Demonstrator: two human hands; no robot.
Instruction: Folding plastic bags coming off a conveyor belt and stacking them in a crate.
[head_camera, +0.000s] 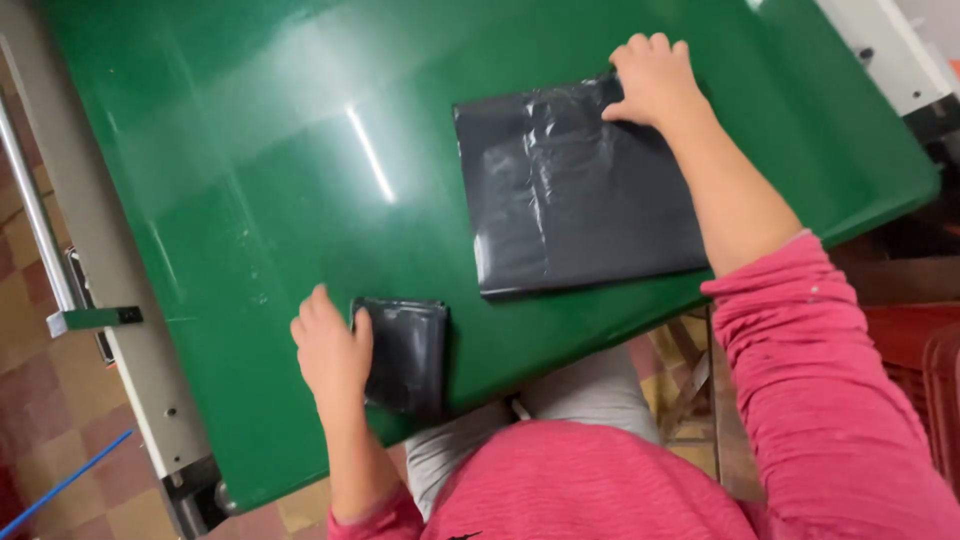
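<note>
Head view: two hands on black plastic bags atop a green table (250, 180).
Left hand (332, 352) lies flat against small folded bag (408, 352) at the near edge; right hand (652, 80) pinches far corner of larger flat bag (575, 195). Open tabletop lies to the left.

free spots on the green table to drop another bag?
Biggest bare patch: the green table left of the flat black bag and beyond the left hand. A narrower strip runs between the flat bag and the small folded bag. Crowded: the near edge by the folded bag, and the far corner under the right hand.
</note>
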